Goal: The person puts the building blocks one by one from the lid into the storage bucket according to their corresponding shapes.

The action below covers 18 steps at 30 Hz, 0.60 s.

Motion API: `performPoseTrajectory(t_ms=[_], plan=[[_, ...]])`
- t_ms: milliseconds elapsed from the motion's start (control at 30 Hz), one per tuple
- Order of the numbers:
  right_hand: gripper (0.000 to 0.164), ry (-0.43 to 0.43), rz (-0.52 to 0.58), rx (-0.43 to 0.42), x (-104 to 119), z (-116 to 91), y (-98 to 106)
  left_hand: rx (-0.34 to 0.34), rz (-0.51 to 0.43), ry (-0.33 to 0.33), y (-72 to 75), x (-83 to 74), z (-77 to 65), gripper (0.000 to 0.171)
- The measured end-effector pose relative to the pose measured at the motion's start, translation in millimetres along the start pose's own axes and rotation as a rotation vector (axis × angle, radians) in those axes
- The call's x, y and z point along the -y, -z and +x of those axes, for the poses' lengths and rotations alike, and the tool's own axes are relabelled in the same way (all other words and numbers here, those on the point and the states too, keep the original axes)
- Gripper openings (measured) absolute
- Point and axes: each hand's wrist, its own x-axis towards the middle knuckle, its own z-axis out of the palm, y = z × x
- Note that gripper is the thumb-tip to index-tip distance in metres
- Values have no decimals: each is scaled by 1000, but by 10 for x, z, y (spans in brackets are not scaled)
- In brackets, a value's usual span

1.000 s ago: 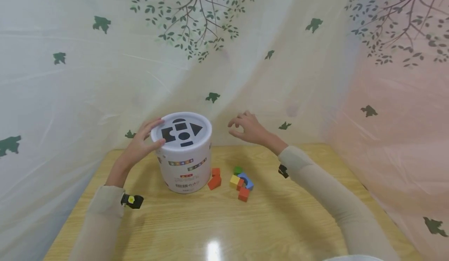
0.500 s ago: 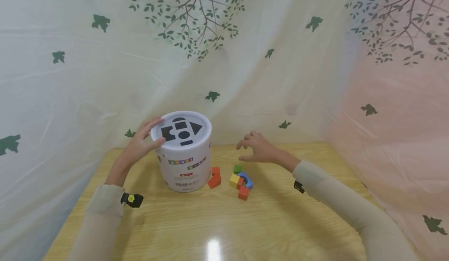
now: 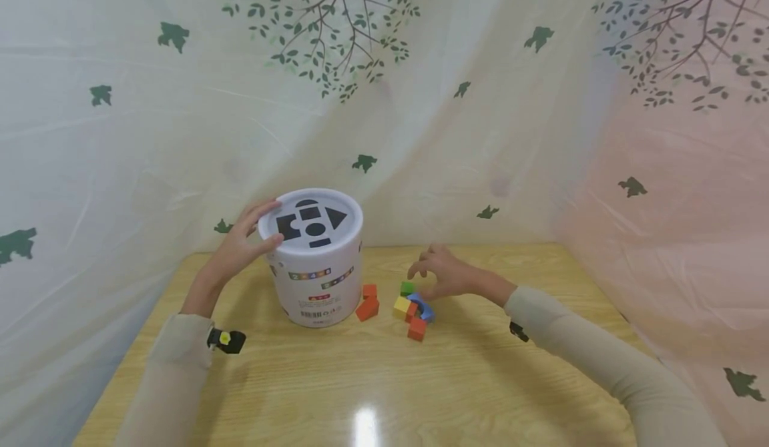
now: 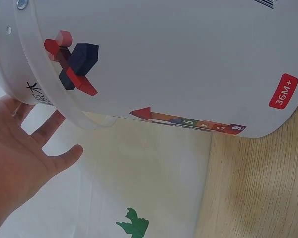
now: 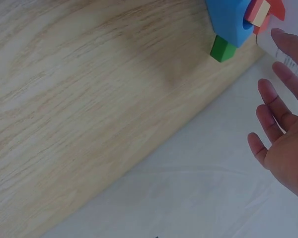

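A white bucket (image 3: 321, 277) stands upright on the table, its lid (image 3: 330, 239) cut with black-looking shaped holes. My left hand (image 3: 236, 252) rests at the lid's left rim, fingers and thumb spread; the left wrist view shows this hand (image 4: 20, 153) beside the bucket's handle (image 4: 47, 84). Low behind a small cluster of toy blocks is my right hand (image 3: 447, 275), holding nothing. Closest to its fingers are a green block (image 3: 407, 288) and a blue arch block (image 3: 426, 309). A yellow block (image 3: 401, 308), a small orange block (image 3: 411, 312) and a red block (image 3: 417, 329) complete the cluster.
Two red-orange blocks, a front one (image 3: 367, 311) and a rear one (image 3: 369, 291), lie right beside the bucket's base. The wooden table (image 3: 300, 387) ends at a pale curtain (image 3: 420, 133) printed with leaves. Black straps with small devices sit on both wrists.
My right hand has come down and slightly right, from beside the lid's height to just over the green and blue blocks. The left hand and the bucket stay in place.
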Motion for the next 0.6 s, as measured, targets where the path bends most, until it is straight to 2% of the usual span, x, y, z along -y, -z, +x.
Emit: performPoseTrajectory(t_ms=[300,600], plan=[[44,-21,2,85,28,-16,-51,-1,1,-1,-2,-18,-5,76],[40,2,0,62,101,-9,-135,-1,1,6,-1,11,8,77]])
